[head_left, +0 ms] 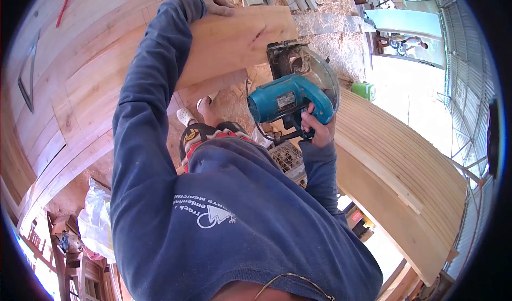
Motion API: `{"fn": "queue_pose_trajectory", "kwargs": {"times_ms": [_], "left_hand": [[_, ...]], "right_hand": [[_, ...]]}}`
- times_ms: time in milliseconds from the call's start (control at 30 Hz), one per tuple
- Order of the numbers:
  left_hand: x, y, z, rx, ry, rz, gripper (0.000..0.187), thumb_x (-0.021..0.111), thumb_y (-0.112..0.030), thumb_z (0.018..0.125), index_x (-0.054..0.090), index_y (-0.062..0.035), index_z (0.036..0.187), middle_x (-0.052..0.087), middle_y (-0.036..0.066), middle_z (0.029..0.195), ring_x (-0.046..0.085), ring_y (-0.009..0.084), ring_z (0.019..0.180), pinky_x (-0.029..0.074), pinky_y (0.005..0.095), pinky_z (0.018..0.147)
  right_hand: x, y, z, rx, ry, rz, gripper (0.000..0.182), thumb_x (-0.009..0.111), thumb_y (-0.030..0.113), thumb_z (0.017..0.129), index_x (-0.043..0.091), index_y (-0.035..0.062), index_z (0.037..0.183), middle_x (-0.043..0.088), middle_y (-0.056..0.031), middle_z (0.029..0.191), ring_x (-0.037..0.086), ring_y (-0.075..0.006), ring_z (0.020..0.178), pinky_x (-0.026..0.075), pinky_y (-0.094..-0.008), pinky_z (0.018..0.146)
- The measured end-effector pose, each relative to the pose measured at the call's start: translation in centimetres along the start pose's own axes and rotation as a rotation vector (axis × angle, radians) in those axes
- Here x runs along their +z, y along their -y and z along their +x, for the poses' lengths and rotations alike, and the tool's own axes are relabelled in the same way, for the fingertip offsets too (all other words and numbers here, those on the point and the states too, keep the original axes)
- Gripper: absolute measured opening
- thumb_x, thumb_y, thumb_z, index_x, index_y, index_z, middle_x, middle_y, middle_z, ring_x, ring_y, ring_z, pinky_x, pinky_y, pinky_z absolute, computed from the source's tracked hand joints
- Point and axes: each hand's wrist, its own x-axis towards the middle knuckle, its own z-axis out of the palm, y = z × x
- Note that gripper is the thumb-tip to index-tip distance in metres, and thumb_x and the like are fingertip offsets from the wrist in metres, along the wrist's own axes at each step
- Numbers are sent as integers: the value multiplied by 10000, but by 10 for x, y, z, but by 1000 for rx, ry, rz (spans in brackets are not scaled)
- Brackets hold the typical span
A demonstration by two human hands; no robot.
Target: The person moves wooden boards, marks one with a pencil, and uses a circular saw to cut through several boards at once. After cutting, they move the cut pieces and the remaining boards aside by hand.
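Observation:
My right hand (pixel 318 126) is wrapped around the rear handle of a teal circular saw (pixel 280 99). The saw's base plate (pixel 280 61) is at the end of a wide wooden board (pixel 229 39), overlapping its corner in this view. A clear, dusty guard (pixel 322 74) covers the blade side, and a dark cord hangs from the saw. My left arm reaches across the board, with my left hand (pixel 217 5) gripping its far edge, the fingers partly hidden by the sleeve.
Joined wooden panels (pixel 85 82) spread out on the left, carrying a metal square (pixel 26 82) and a red pencil-like stick (pixel 65 6). Grooved planks (pixel 394 146) are stacked on the right. Sawdust (pixel 333 50) and a plastic crate (pixel 288 158) lie below. A person (pixel 413 42) is in the distance.

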Motion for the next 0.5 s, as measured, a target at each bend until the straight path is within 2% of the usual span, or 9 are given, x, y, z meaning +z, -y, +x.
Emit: {"fn": "queue_pose_trajectory", "kwargs": {"times_ms": [267, 367, 467, 500], "left_hand": [[3, 6, 4, 26, -14, -22, 569, 853, -504, 831, 769, -104, 1227, 793, 46, 1060, 682, 114, 924, 525, 297, 867], [-4, -5, -1, -45, 89, -66, 687, 835, -619, 788, 755, -128, 1261, 772, 84, 1156, 672, 210, 1110, 477, 355, 1007], [-2, 1, 3, -35, 99, -87, 679, 832, -617, 793, 755, -133, 1263, 770, 86, 1168, 673, 214, 1112, 474, 354, 1013], [-2, 0, 2, -10, 79, -72, 649, 836, -582, 809, 755, -119, 1257, 777, 72, 1136, 676, 180, 1048, 490, 336, 963]], "right_hand": [[2, 2, -3, 10, 16, 21, 184, 746, 28, 815, 588, 45, 908, 551, -17, 681, 501, -99, 545, 382, -265, 518], [2, 2, -2, 8, 15, 22, 185, 751, 31, 818, 592, 46, 911, 556, -19, 681, 505, -100, 546, 384, -265, 519], [1, -1, -1, -19, 26, 23, 189, 757, 34, 820, 593, 45, 914, 561, -23, 675, 509, -100, 547, 385, -265, 519], [-3, -4, 1, -3, 52, 30, 215, 738, -3, 816, 586, 46, 960, 563, -30, 747, 515, -107, 556, 401, -270, 524]]}}
